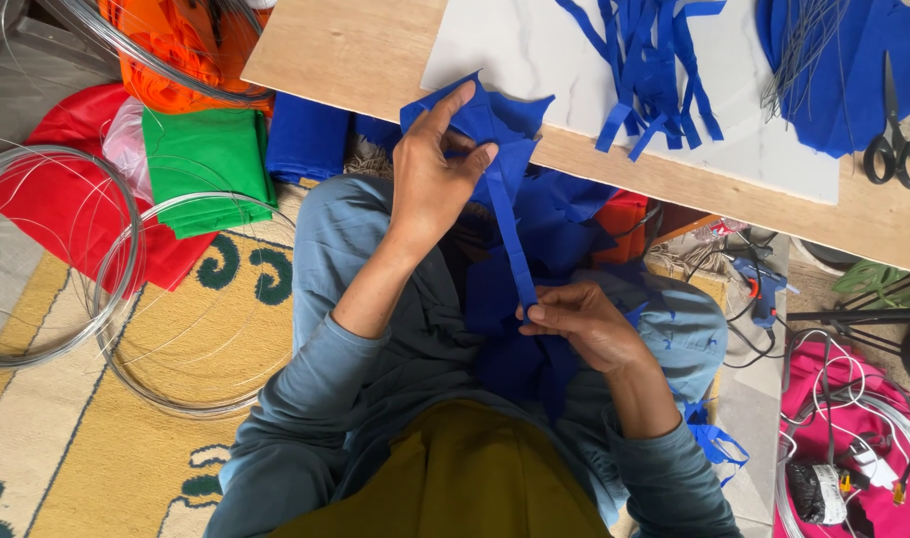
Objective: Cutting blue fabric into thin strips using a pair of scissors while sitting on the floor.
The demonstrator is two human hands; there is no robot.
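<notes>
My left hand [433, 169] is raised at the edge of the wooden board, pinching the top of a long blue fabric strip [510, 234] between thumb and fingers. The strip runs down to my right hand [585, 324], which grips its lower end above my lap. More blue fabric pieces [550, 214] lie bunched in my lap beneath the strip. I sit on the floor in grey-blue trousers and sleeves.
A wooden board [355, 50] carries a white sheet [535, 50], several cut blue strips [654, 70], blue cloth with thin wires [824, 60] and black scissors [894, 149]. Wire coils [106, 289], red, green and orange fabric lie left. A blue glue gun [764, 284] rests right.
</notes>
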